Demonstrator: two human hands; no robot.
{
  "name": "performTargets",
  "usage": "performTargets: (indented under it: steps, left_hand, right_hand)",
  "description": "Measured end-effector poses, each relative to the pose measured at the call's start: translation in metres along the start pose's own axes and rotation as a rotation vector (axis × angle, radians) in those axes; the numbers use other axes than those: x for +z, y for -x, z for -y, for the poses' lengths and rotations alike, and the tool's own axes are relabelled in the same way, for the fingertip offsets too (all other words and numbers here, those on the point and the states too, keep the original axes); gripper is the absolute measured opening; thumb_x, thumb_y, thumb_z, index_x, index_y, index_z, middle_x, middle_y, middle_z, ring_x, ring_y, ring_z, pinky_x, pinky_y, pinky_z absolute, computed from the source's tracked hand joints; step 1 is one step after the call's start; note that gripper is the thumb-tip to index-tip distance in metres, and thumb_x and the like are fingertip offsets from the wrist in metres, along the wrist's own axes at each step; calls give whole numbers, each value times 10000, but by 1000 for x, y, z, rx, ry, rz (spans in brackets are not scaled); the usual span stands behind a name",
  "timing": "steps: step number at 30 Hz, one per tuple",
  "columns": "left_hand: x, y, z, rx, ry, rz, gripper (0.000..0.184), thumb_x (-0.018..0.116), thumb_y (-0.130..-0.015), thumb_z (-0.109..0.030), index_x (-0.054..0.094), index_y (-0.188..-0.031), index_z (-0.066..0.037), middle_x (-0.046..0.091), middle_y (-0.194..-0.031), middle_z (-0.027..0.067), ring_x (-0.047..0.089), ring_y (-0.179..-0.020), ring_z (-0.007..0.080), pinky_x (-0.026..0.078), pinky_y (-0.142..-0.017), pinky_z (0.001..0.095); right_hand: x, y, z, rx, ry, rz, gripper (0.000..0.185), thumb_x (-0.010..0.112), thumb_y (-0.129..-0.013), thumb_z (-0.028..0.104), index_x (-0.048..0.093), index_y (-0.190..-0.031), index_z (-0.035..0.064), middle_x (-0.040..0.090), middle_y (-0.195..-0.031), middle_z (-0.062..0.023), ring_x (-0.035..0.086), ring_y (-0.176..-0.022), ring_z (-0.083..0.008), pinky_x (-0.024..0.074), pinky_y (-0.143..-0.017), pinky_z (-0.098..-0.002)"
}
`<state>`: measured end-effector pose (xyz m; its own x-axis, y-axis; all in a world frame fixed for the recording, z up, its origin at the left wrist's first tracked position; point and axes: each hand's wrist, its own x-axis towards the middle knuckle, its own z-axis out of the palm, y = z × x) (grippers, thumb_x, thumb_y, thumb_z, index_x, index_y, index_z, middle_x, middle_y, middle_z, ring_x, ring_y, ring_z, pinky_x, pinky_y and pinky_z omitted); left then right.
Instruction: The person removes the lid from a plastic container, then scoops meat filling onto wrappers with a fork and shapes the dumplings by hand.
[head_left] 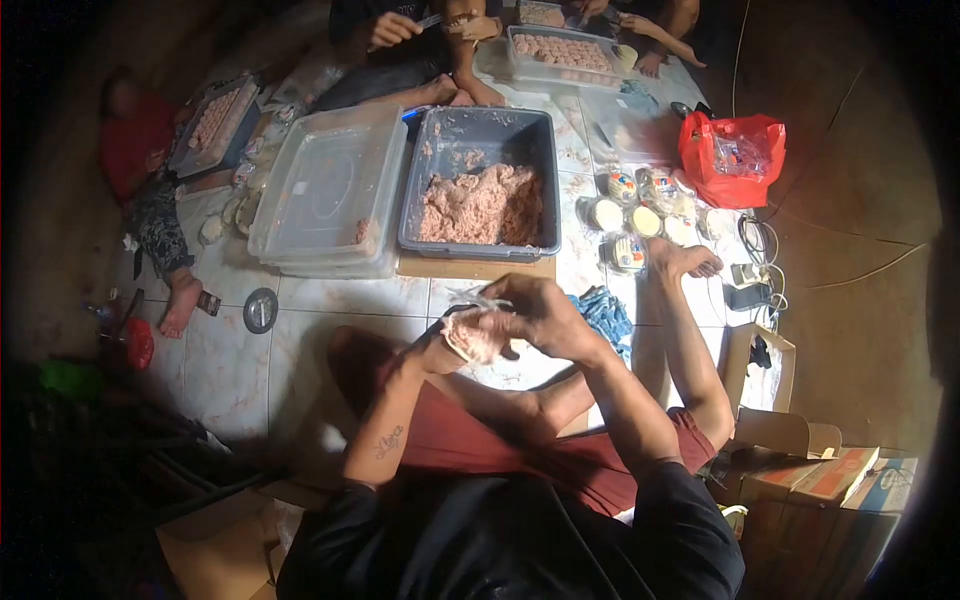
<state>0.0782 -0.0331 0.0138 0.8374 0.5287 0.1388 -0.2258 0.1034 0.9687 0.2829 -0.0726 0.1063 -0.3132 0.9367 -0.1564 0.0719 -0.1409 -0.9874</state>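
My left hand (436, 352) is cupped around a pale round dough wrapper (456, 345) loaded with pink minced meat (480, 340). Over it, my right hand (548, 318) has its fingers bent around a thin grey flat tool (478, 298), smeared by motion; its exact kind is unclear. The fingertips of my right hand are close to the meat. Just beyond both hands stands a dark grey tub (480, 250) partly filled with minced meat (482, 208).
Left of the tub is a clear plastic box (325, 180). Stacks of round wrappers (643, 221) and a red plastic bag (735, 160) lie to the right, near a blue cloth (603, 318). Other people sit around trays of shaped pieces (565, 53). A black ring (260, 310) lies left.
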Motion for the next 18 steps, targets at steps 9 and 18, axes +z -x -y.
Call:
performTargets:
  steps: [9, 18]
  left_hand:
    - [12, -18, 11, -24, -126, -691, 190, 771, -868, -172, 692, -964, -27, 707, -934, 109, 666, -883, 236, 536, -794, 337]
    - [14, -17, -7, -183, -707, -556, 307, 825, -837, -242, 633, -942, -28, 650, -912, 70, 619, -829, 206, 520, -742, 359]
  right_hand:
    - [36, 32, -123, 76, -561, -311, 181, 593, -1026, 184, 683, -1088, 41, 578, -783, 34, 540, -693, -50, 434, -610, -221]
    - [1, 32, -76, -228, 570, -469, 158, 576, -935, 24, 684, -1036, -32, 626, -909, -237, 625, -823, -384, 504, -722, -438]
